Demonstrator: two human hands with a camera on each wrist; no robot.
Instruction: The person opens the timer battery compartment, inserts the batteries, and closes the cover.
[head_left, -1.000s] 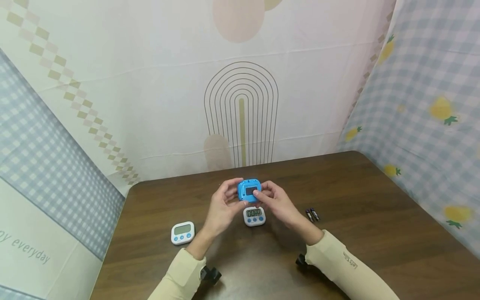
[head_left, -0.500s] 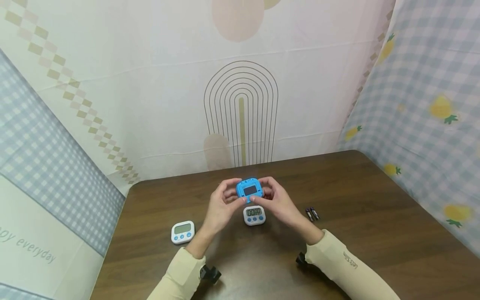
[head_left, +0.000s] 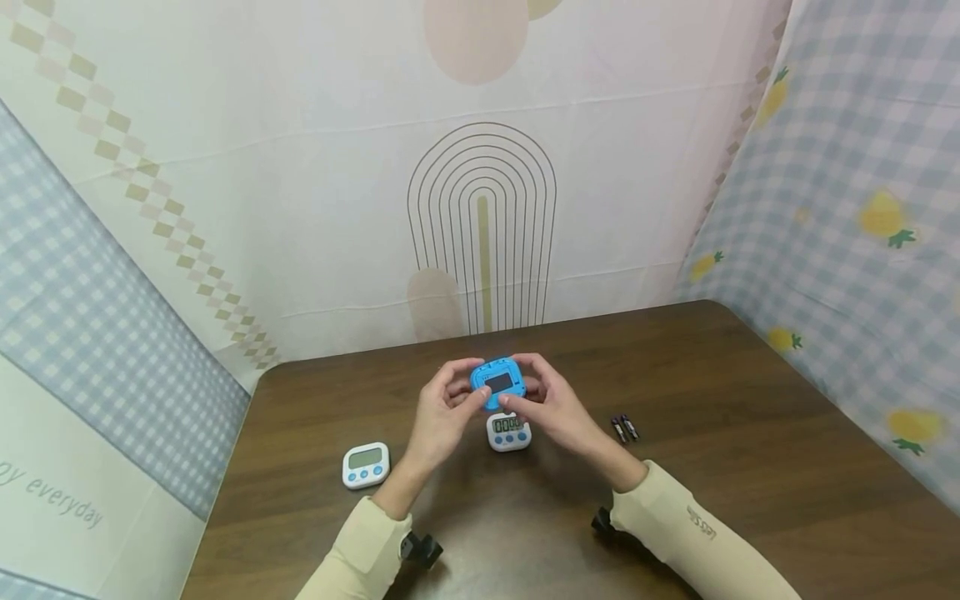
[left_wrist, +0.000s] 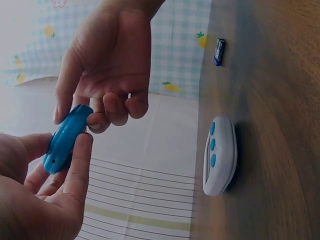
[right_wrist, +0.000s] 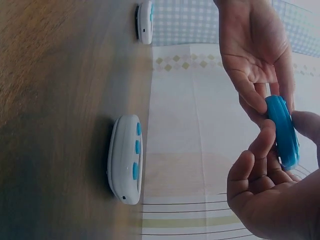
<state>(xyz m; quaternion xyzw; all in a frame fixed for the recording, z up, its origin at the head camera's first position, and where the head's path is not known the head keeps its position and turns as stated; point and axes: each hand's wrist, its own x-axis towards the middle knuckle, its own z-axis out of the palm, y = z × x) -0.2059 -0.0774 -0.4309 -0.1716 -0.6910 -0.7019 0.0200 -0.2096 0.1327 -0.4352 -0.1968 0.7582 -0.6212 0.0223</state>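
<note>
Above the table, both hands hold a blue timer (head_left: pixel 497 379), its side with a dark rectangular panel facing up. My left hand (head_left: pixel 442 412) grips its left side, the thumb lying over the lower left part and the fingers behind. My right hand (head_left: pixel 557 407) grips the right side, with its thumb at the lower edge. Both wrist views show the blue timer (left_wrist: pixel 67 137) edge-on between the fingertips; its other face is hidden. Just beneath the hands stands a white timer (head_left: pixel 509 437) with blue buttons and digits on its screen.
A second white timer (head_left: pixel 366 467), its screen blank, lies on the brown table (head_left: pixel 300 542) to the left. Two small batteries (head_left: pixel 624 428) lie side by side right of the right hand. Behind the table hangs a patterned cloth (head_left: pixel 337 208).
The right thumb has slid from the dark panel down to the lower edge of the blue timer. The left thumb has moved up onto its lower left part. The timer's tilt has shifted slightly.
</note>
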